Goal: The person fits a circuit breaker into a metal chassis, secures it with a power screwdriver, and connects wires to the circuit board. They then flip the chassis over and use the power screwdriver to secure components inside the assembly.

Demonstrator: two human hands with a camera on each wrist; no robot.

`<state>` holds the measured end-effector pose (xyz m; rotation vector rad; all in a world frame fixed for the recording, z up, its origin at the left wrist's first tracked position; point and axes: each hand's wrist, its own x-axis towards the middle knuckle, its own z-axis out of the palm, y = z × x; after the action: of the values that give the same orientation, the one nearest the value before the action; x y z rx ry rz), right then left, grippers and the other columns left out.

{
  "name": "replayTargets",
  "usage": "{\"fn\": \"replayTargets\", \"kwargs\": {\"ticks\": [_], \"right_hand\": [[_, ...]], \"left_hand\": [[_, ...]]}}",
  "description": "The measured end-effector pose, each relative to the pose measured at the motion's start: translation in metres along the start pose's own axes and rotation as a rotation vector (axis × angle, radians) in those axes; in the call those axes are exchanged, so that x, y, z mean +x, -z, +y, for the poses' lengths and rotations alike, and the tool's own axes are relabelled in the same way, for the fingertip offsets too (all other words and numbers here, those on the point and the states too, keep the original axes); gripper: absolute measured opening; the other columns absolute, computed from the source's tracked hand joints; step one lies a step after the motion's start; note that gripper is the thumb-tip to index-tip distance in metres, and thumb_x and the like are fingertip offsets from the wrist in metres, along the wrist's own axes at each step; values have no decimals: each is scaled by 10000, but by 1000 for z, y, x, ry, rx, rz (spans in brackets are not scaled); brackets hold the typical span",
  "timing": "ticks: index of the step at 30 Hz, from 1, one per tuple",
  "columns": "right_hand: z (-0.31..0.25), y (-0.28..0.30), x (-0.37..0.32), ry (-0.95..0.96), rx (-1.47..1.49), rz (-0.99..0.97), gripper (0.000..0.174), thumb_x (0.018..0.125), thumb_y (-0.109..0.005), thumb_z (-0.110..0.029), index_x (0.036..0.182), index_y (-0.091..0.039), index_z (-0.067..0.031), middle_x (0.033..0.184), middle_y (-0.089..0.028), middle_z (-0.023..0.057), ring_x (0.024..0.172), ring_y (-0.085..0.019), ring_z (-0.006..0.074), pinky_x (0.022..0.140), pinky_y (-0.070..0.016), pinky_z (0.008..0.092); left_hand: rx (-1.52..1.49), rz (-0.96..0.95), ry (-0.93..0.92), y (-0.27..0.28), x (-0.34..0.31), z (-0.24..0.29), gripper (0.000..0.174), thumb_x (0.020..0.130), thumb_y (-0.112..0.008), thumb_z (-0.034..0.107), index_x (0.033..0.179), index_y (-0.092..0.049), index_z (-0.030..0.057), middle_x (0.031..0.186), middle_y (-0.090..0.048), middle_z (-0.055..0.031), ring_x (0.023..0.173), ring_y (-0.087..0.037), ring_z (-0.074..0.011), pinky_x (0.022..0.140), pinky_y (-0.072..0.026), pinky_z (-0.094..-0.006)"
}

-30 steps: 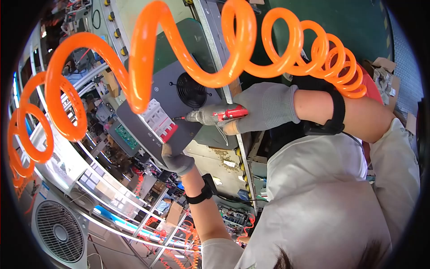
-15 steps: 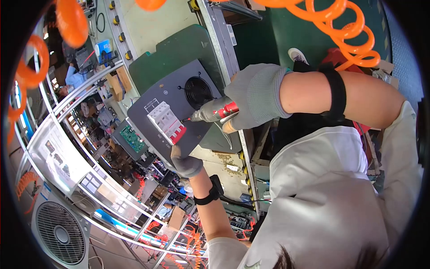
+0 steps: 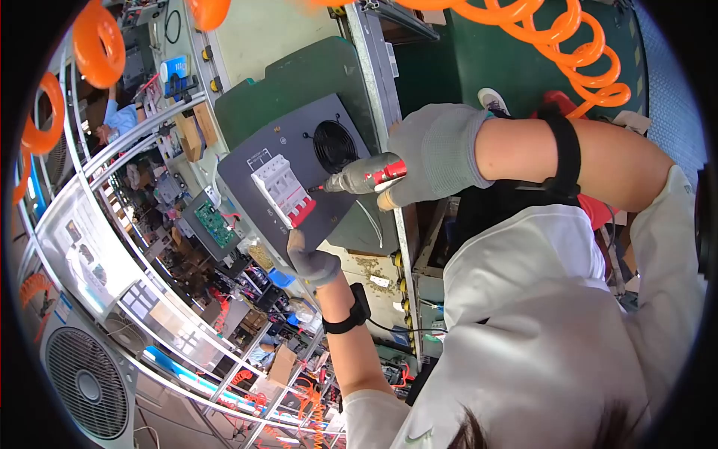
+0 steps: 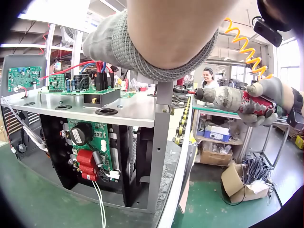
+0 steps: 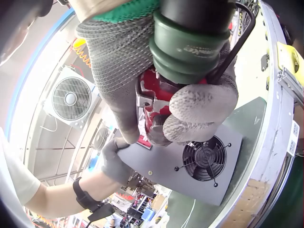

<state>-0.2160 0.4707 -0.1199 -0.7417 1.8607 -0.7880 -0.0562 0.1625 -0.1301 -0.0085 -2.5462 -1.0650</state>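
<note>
My right hand (image 3: 437, 150), in a grey glove, grips a red and grey power screwdriver (image 3: 366, 176). Its bit points at the dark grey panel (image 3: 258, 194), beside the white breaker block (image 3: 280, 187) with red switches; whether the tip touches cannot be told. A round black fan grille (image 3: 334, 147) sits on the same panel. My gloved left hand (image 3: 313, 263) rests at the panel's lower corner, below the red switches. In the right wrist view, fingers of the right hand (image 5: 202, 107) wrap the tool's red body. The left wrist view shows circuit boards (image 4: 90, 147) inside the unit.
Under the unit lies a green board (image 3: 314, 71), bordered by a metal rail (image 3: 368, 67). Orange coiled hose (image 3: 568, 52) hangs above. A box fan (image 3: 88, 382) stands at the lower left. Cartons of cables (image 4: 244, 183) sit on the floor, and another person (image 4: 208, 78) is in the background.
The orange coil has swung up and away from over the panel. The tool's tip has shifted slightly along the breaker block's side; the left hand stays at the panel's corner.
</note>
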Motion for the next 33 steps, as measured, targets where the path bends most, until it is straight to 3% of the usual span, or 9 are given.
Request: {"fn": "replayTargets", "kwargs": {"ticks": [6, 12, 19, 21, 22, 25, 27, 29, 33], "right_hand": [[-4, 2, 5, 42, -56, 7, 622, 734, -598, -615, 759, -659, 4, 656, -613, 164, 633, -616, 339, 611, -494, 419], [-5, 2, 4, 26, -68, 8, 603, 739, -594, -603, 766, -667, -6, 654, -617, 165, 632, -615, 332, 607, -489, 418], [-11, 1, 2, 9, -94, 8, 614, 704, -610, -626, 789, -674, -22, 677, -627, 171, 657, -625, 335, 630, -492, 412], [-9, -3, 3, 6, -91, 8, 616, 695, -615, -630, 788, -675, -24, 685, -631, 175, 673, -630, 339, 637, -493, 414], [-5, -7, 4, 47, -68, 69, 611, 683, -624, -633, 786, -677, -33, 701, -638, 175, 696, -635, 346, 646, -494, 416], [5, -9, 6, 135, -76, 151, 608, 659, -639, -646, 808, -687, -59, 761, -660, 175, 758, -644, 357, 673, -497, 418], [-5, 2, -7, 125, -111, 93, 616, 659, -635, -662, 847, -696, -79, 791, -666, 174, 759, -644, 355, 681, -499, 416], [-19, 12, -20, 89, -153, 61, 642, 681, -611, -676, 884, -697, -73, 802, -665, 179, 773, -645, 353, 689, -501, 412], [-34, 20, -30, -13, -181, -55, 653, 719, -617, -611, 1139, -609, -111, 1019, -655, 160, 969, -611, 351, 821, -470, 403]], "left_hand": [[-88, -89, 207, 7, 2, -9, 359, 729, -488, 100, 1009, -577, -107, 861, -647, -129, 714, -609, -188, 560, -452, -255], [-296, 0, 485, -11, 10, 23, 356, 834, -418, 125, 1053, -581, -103, 920, -660, -139, 737, -622, -173, 589, -478, -256], [-221, 71, 345, -14, 8, 14, 376, 870, -408, 173, 1046, -599, -99, 955, -654, -163, 822, -639, -233, 712, -525, -305], [-420, 217, 530, -27, 16, 35, 395, 855, -456, 224, 1024, -618, -94, 955, -649, -167, 852, -634, -239, 753, -524, -330], [-334, 158, 468, -4, 1, -1, 556, 759, -583, 226, 1230, -488, -54, 1167, -547, -148, 1042, -556, -251, 899, -445, -354], [180, 169, 236, -2, 4, 21, 581, 743, -637, 264, 1214, -498, -47, 1154, -514, -150, 1081, -520, -269, 924, -422, -370], [-37, 342, 331, -12, -1, 10, 445, 785, -643, 158, 1176, -542, -30, 1188, -532, -151, 1049, -547, -223, 901, -455, -351], [-64, 322, 369, -17, 11, 30, 637, 667, -735, 300, 1176, -538, -28, 1061, -492, -171, 1002, -521, -290, 867, -422, -405], [201, 254, 334, -11, 25, 58, 583, 647, -738, 335, 1114, -590, 20, 989, -521, -183, 912, -524, -324, 821, -428, -403]]}}
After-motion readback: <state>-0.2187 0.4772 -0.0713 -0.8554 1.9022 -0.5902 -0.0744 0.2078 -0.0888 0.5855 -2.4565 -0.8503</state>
